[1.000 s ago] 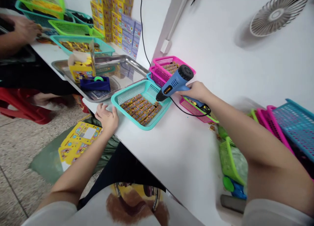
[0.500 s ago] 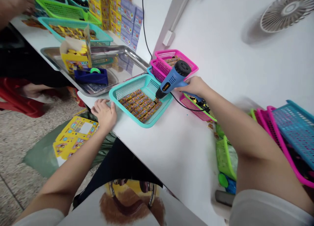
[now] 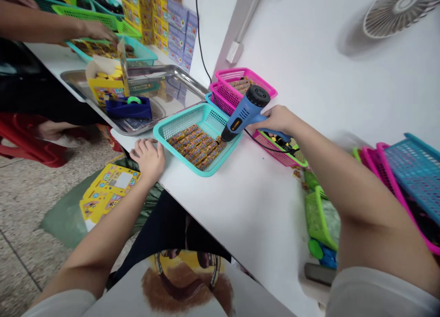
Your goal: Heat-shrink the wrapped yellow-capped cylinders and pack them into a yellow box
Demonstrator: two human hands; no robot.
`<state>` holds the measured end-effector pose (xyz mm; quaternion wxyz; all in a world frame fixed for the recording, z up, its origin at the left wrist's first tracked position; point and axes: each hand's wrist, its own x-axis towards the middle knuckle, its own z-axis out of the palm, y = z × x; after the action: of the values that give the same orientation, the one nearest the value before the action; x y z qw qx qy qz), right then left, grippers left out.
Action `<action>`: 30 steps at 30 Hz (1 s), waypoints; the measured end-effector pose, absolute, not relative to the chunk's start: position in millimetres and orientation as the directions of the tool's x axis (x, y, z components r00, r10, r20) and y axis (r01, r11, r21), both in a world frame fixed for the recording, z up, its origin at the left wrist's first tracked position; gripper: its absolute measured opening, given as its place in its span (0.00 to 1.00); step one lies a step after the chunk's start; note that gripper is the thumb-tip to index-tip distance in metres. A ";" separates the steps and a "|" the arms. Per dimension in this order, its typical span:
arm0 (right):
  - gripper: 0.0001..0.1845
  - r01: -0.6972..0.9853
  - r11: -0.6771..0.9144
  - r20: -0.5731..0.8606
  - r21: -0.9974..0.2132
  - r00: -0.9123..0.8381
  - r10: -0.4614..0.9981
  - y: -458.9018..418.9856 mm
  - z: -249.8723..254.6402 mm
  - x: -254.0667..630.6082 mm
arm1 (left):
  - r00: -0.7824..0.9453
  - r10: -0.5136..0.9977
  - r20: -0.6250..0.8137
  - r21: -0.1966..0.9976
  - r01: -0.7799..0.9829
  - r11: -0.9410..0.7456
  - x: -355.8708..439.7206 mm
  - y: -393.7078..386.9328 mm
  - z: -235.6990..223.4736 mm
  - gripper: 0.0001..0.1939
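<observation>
A blue heat gun (image 3: 244, 112) with a black nozzle and black rear cap is gripped by my right hand (image 3: 275, 119). Its nozzle points down over the right side of a turquoise mesh basket (image 3: 215, 171). Inside that basket lie rows of small wrapped cylinders (image 3: 195, 147) with orange-brown printed wrapping. My left hand (image 3: 149, 158) rests on the table edge beside the basket's left corner, its fingers spread and holding nothing. The heat gun's handle is partly hidden by my right fingers.
A metal tray (image 3: 161, 71) holds a yellow carton (image 3: 108, 90) and a blue tape dispenser (image 3: 129, 108). Pink baskets (image 3: 247, 74) stand behind the heat gun. Its black cord (image 3: 264, 147) crosses a pink-green basket (image 3: 278, 156). A co-worker's hand (image 3: 98, 31) reaches over another turquoise basket.
The heat gun's nozzle has shifted slightly right, toward the basket's right rim. A co-worker's arm has reached in over the far turquoise basket. My left hand stays on the table edge.
</observation>
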<state>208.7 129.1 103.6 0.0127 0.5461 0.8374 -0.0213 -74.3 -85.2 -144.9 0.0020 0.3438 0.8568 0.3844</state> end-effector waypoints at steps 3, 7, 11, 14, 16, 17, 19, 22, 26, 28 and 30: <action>0.28 0.909 0.412 -0.039 0.059 -0.410 0.911 125.8 108.5 208.3 | -0.764 0.592 0.255 0.657 0.586 0.474 -74.1 -85.2 -144.5 0.21; 0.30 0.908 0.405 -0.052 0.106 -0.401 0.914 123.2 110.8 209.9 | -0.768 0.591 0.245 0.656 0.581 0.482 -74.4 -85.4 -145.4 0.21; 0.30 0.912 0.407 -0.046 0.060 -0.404 0.913 117.4 110.9 212.4 | -0.765 0.593 0.250 0.659 0.583 0.475 -74.9 -85.1 -147.0 0.20; 0.30 0.916 0.400 -0.065 0.029 -0.398 0.915 109.9 111.1 212.1 | -0.771 0.587 0.246 0.680 0.569 0.463 -74.4 -84.9 -146.3 0.19; 0.30 0.909 0.414 -0.064 0.042 -0.411 0.909 104.4 110.6 210.9 | -0.779 0.576 0.249 0.701 0.555 0.448 -73.9 -85.5 -145.5 0.19; 0.30 0.903 0.427 -0.063 0.042 -0.424 0.903 101.7 110.0 210.3 | -0.783 0.569 0.252 0.714 0.548 0.436 -73.7 -86.0 -145.2 0.19; 0.30 0.892 0.451 -0.071 0.022 -0.448 0.891 96.6 108.2 209.7 | -0.791 0.553 0.262 0.740 0.532 0.411 -73.4 -87.3 -144.9 0.19; 0.31 0.887 0.463 -0.066 -0.003 -0.462 0.885 88.9 104.8 210.6 | -0.808 0.526 0.266 0.772 0.505 0.386 -73.5 -89.3 -145.2 0.17; 0.33 0.904 0.425 -0.077 -0.046 -0.428 0.901 76.3 100.8 213.3 | -0.836 0.491 0.246 0.804 0.459 0.378 -74.4 -90.4 -144.4 0.15; 0.33 0.902 0.428 -0.089 -0.051 -0.431 0.898 70.1 99.2 213.9 | -0.840 0.486 0.242 0.809 0.451 0.376 -74.6 -90.6 -143.2 0.15; 0.34 0.896 0.441 -0.099 -0.052 -0.444 0.890 64.8 97.6 213.5 | -0.840 0.486 0.240 0.812 0.449 0.374 -74.0 -90.8 -141.6 0.15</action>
<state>213.5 64.8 97.6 0.0285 0.5263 0.8485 -0.0481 -74.0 -90.8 -141.6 0.0194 0.2821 0.8287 0.4830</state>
